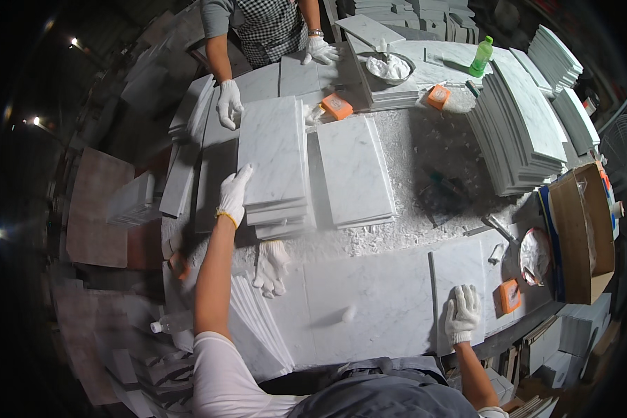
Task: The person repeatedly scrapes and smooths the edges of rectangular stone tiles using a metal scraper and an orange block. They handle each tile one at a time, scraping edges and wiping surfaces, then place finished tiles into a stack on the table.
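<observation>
White marble everywhere — slabs, chips and dust across the surface. Left hand, in a white knit glove, reaching far forward onto the near left edge of a stack of marble tiles; fingers spread flat against the top tile, grip open, nothing clasped. Right hand, gloved too, resting palm-down with open fingers on a narrow marble slab at the near edge of the surface, beside a larger pale slab. Just right of that hand, an orange sanding block. Between the two arms, a loose spare glove lying among the chips. Right of the held stack, a second, lower stack of tiles, close but apart. Across the surface, another person's gloved hands on further tiles — a checked apron above them. Farther back a metal bowl of white paste, a green bottle, and tall fanned tile stacks on the right.
</observation>
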